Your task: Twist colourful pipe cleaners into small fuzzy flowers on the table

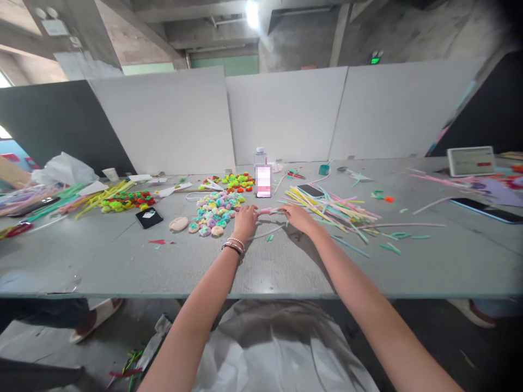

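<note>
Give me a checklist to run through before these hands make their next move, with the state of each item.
1. Left hand at one end of the pink strip: ok.
2. Right hand at the other end: ok.
3. Fingers firmly closed on it: cannot tell, too small to judge.
4. Pile of loose strips clear of other things: not ok, a dark phone lies on it.
5. Standing phone upright, with its screen lit: ok.
6. Table near the hands free of scraps: not ok, a small green scrap lies there.
</note>
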Demonstrator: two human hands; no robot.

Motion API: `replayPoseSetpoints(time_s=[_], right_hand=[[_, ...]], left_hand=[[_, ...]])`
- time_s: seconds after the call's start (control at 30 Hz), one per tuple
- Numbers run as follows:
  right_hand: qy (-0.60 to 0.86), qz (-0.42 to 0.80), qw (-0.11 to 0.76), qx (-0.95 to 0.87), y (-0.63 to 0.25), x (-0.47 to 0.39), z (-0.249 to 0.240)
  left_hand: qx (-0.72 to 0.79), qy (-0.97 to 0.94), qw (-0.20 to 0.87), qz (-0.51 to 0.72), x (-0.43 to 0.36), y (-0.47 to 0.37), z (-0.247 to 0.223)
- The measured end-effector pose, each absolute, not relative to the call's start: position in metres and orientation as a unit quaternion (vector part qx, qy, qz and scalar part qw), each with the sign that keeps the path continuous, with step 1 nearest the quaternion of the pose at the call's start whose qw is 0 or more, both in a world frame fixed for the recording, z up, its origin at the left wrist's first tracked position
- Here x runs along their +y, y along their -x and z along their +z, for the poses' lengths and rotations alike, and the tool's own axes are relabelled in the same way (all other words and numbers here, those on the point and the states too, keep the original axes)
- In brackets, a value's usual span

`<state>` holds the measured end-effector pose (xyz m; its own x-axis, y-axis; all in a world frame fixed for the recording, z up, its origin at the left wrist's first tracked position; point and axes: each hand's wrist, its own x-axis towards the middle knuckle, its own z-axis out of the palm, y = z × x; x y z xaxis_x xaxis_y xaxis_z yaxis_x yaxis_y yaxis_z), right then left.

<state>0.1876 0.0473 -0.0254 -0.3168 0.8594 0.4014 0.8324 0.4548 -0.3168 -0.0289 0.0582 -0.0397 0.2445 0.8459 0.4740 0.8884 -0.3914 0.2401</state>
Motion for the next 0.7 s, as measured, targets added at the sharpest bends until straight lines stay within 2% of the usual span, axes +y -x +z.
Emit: replayPoseSetpoints(time_s=[0.1,0.2,0.33,0.43,0.57,0.7], right_hand=[[0.604,-0.023,0.269,-0.750,-0.199,0.056,-0.030],[0.650,-0.028,0.225,-0.726,-0.207,0.062,-0.037],[0.591,0.010,0.175,-0.787,-0.205,0.062,-0.039],[0.541,0.019,0.199,-0.817,-0.201,0.058,-0.034],[0.564,-0.005,0.247,-0.788,-0.202,0.051,-0.024],[0.579,-0.016,0.277,-0.767,-0.205,0.046,-0.017]], left_hand=[[-0.588,0.763,0.032,-0.266,0.062,0.032,-0.042],[-0.582,0.774,0.027,-0.249,0.064,0.032,-0.046],[-0.537,0.802,0.032,-0.258,0.066,0.031,-0.051],[-0.488,0.833,0.025,-0.260,0.066,0.031,-0.054],[-0.468,0.853,0.013,-0.232,0.066,0.032,-0.055],[-0.462,0.845,0.001,-0.269,0.065,0.035,-0.053]])
